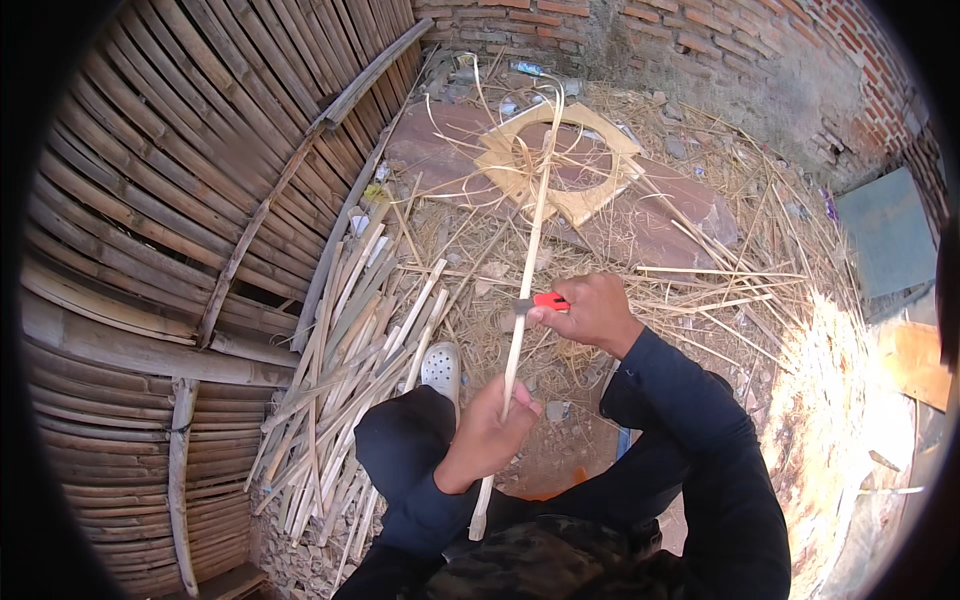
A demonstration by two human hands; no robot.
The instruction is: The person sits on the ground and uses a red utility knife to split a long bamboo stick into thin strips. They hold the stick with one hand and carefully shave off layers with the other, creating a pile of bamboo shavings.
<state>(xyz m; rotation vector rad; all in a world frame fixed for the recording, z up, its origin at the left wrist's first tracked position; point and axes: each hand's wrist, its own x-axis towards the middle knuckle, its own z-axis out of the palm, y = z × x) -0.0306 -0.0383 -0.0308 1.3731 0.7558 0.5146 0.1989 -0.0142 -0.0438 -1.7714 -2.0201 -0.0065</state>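
Note:
A long pale bamboo strip (530,255) runs from near my lap up and away from me, with thin curled shavings at its far end. My left hand (490,430) is closed round its lower part. Further up, my right hand (590,312) grips a knife with a red handle (552,302). Its grey blade (523,305) lies across the strip and touches it. Beyond the hands, a square wooden board with a round hole (497,165) rests on a brown sheet, partly behind the strip and the shavings.
Split bamboo strips (340,330) lie piled on my left, beside a bamboo slat wall (150,170). A brick wall (690,45) closes the far side. Shavings and litter cover the ground, and a grey-green panel (885,230) leans at the right. My white clog (440,368) stands near the pile.

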